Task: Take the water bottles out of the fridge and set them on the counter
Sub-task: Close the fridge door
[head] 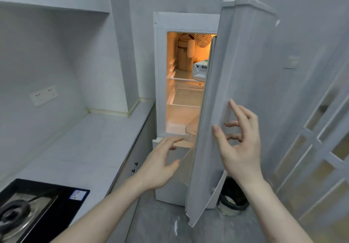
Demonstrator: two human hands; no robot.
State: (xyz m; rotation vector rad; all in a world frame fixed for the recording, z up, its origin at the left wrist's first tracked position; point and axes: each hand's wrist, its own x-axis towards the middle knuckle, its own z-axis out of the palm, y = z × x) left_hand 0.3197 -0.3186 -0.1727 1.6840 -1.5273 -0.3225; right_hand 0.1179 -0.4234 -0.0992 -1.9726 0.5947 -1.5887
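A: Why is the counter (90, 138) bare?
B: Nothing's out yet. The left hand (160, 164), fingers loosely spread and empty, reaches toward a bottle (191, 127) low in the fridge (160, 72).
A: And the right hand (238, 144)?
B: Open, gripping nothing, at the door (226, 91) edge, likely steadying it.

There is one view only, a wide-angle camera worn on the person's head. It looks forward and downward, close behind both forearms, toward the fridge (181, 84) with its door (222, 99) ajar at centre. The counter (85, 148) runs along the left edge; lines bow near the frame's borders.
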